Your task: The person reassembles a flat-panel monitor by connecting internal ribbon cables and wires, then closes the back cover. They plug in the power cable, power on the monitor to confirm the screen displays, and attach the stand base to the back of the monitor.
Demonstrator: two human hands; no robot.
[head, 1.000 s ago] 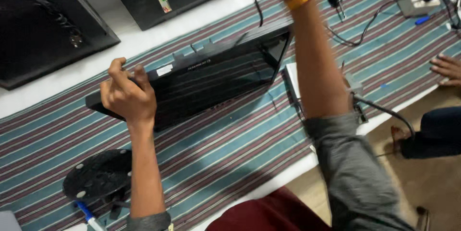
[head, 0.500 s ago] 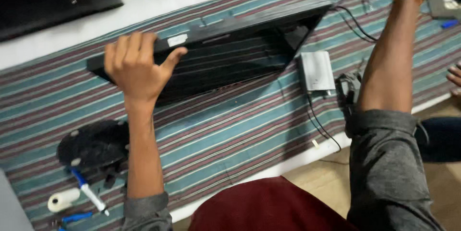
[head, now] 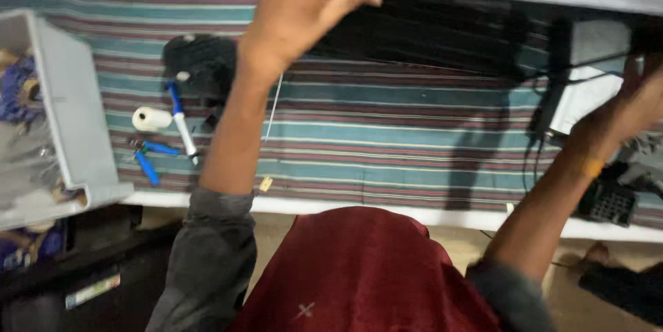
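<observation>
A matt dark plastic laptop (head: 442,21), its grey edge smooth, lies at the far edge of a woven striped cloth (head: 387,139) with a coarse ribbed look. Near the cloth's left edge lie a roll of white paper-like tape (head: 151,119), glossy blue plastic-handled pliers (head: 147,159) and a dull black plastic part (head: 200,59). Beyond that edge stands a smooth grey plastic bin (head: 72,125).
</observation>
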